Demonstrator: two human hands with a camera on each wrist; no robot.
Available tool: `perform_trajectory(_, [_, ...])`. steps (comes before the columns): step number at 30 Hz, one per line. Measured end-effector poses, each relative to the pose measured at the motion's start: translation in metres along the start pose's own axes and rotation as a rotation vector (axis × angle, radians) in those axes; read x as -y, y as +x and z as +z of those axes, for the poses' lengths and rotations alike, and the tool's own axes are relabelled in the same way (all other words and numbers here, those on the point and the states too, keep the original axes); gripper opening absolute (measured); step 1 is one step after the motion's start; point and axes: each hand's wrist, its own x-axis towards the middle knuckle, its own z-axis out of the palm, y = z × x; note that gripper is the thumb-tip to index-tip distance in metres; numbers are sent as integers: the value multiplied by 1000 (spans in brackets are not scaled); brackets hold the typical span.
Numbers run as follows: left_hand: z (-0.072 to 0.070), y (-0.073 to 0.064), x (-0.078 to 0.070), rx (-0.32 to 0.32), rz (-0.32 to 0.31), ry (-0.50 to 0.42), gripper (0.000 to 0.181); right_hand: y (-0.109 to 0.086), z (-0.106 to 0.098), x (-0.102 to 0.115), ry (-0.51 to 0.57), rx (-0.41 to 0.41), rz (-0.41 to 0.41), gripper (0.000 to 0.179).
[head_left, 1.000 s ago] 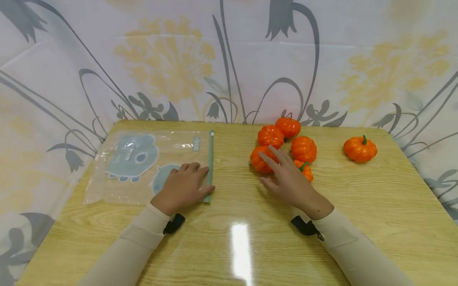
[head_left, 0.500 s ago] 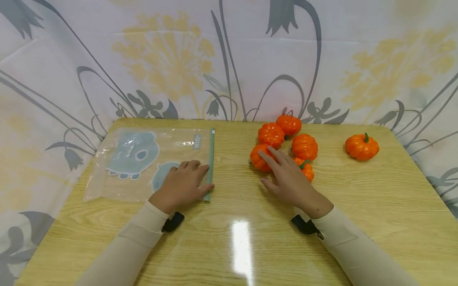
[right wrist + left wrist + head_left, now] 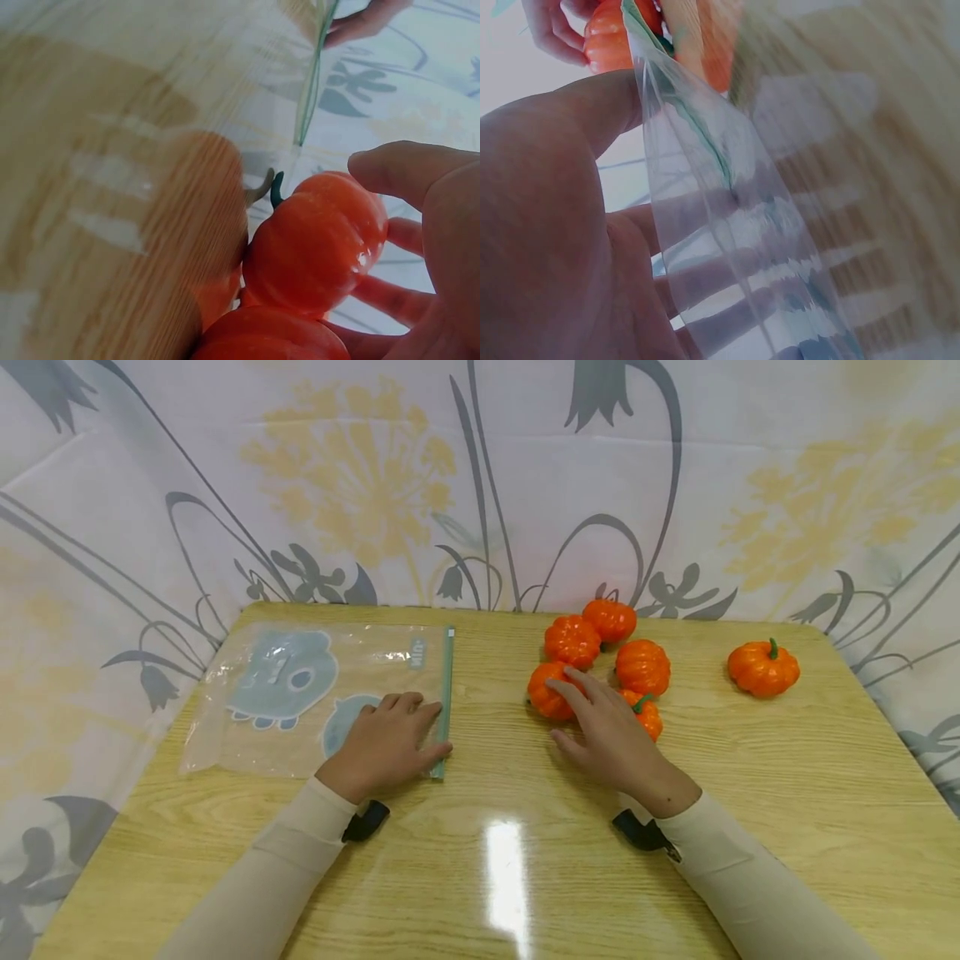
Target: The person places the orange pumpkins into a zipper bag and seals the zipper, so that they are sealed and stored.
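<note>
In the head view my left hand [image 3: 384, 745] rests over the right edge of a clear zip bag [image 3: 300, 752] printed with pale blue dinosaur shapes. Its thumb lies by the green zip strip [image 3: 447, 668], and its fingers are relaxed. In the left wrist view, the clear plastic covers part of the fingers. My right hand [image 3: 618, 747] is over a small orange pumpkin [image 3: 546, 693], index and middle fingertips at its top. The thumb stands apart from it in the head view. Seen from the right wrist, this pumpkin [image 3: 315, 240] has a dark green stem; the hand's fingers are loosely spread around it.
Beside the right hand sit several more pumpkins: two behind [image 3: 572, 642], one to the right [image 3: 642, 667], and one partly hidden [image 3: 647, 718] with a green stem. Another pumpkin [image 3: 763, 668] stands alone further right. A patterned cloth [image 3: 510, 485] hangs behind the wooden table [image 3: 450, 877].
The head view shifts very slightly. Both hands, the bag and the pumpkins keep their places.
</note>
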Motion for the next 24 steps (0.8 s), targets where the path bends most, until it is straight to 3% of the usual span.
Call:
perform_trajectory(15, [-1,1,-2,10,3,-6,69,0,-1,1,16,-68,-40,52])
perform_trajectory(24, [1,1,-6,33,7,-4,69,1,0,2,-25,-69,-47,61])
